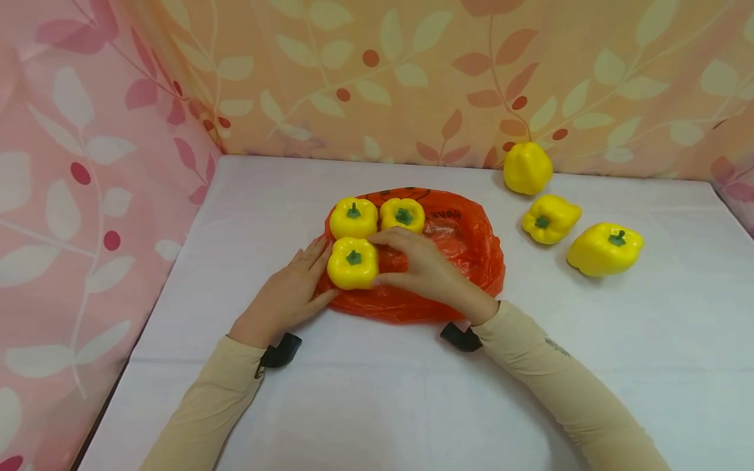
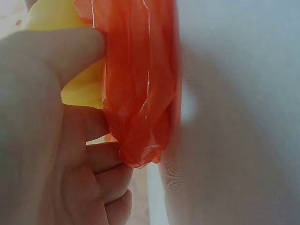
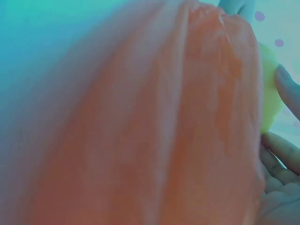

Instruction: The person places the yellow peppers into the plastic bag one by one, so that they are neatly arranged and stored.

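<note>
A yellow bell pepper [image 1: 353, 263] with a green stem sits on a red plastic bag [image 1: 406, 304]. My right hand [image 1: 424, 265] grips this pepper from its right side, thumb and fingers apart around it. Against the bag's left edge rests my left hand [image 1: 288, 288], its fingers fairly straight beside the same pepper. The left wrist view shows the left thumb and fingers touching the red plastic [image 2: 136, 79], which partly covers the yellow pepper [image 2: 84, 86]. Behind, two more bell peppers, one left [image 1: 352, 221] and one right [image 1: 406, 210], stand on the bag.
Three yellow peppers lie on the white tablecloth [image 1: 365, 405] at right: one at the back [image 1: 528, 169], one in the middle [image 1: 550, 220], one nearer [image 1: 607, 250]. Patterned curtains hang behind [image 1: 383, 85] and at left [image 1: 71, 196]. Both wrists carry black devices [image 1: 281, 350].
</note>
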Available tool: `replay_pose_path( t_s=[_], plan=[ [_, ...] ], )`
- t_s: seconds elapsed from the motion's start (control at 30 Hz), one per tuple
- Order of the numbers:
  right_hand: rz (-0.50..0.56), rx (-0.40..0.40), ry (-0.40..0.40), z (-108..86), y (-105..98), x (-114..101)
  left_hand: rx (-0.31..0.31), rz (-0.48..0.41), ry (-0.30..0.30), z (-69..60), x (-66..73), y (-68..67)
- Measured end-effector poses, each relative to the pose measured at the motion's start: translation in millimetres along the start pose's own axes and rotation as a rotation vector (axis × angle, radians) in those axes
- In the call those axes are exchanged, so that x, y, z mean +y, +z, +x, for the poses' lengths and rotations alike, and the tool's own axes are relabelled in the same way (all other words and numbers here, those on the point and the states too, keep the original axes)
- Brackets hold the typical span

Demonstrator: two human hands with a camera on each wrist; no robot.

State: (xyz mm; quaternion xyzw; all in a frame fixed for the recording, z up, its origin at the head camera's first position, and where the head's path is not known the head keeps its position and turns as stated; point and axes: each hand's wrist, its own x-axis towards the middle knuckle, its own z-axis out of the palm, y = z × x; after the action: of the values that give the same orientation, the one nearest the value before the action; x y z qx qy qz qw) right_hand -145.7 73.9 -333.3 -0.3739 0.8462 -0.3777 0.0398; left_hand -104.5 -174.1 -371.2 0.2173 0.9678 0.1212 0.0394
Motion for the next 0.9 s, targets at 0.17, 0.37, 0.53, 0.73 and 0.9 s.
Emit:
replay_pose_path(
  t_s=[0.17,0.37,0.53,0.73,0.9],
  plan=[
    [-0.017,0.012,-0.001,-0.2,3.2,-1.2,-0.009,-0.002,-0.009,-0.1,0.2,-0.2],
    [-0.03,-0.019,0.042,-6.7,-3.7,1.8,-0.011,-0.004,-0.019,0.7,0.5,-0.4],
    [-0.001,-0.047,0.064,-12.2,-9.7,3.1,-0.011,0.001,-0.021,1.2,0.6,-0.1],
    [-0.003,-0.07,0.089,-11.3,-6.3,2.4,-0.011,-0.005,-0.017,0.6,-0.2,-0.6],
    [-0.009,-0.05,0.081,-7.7,-1.8,-0.4,-0.024,-0.012,-0.013,0.0,-0.1,-0.8]
  ],
)
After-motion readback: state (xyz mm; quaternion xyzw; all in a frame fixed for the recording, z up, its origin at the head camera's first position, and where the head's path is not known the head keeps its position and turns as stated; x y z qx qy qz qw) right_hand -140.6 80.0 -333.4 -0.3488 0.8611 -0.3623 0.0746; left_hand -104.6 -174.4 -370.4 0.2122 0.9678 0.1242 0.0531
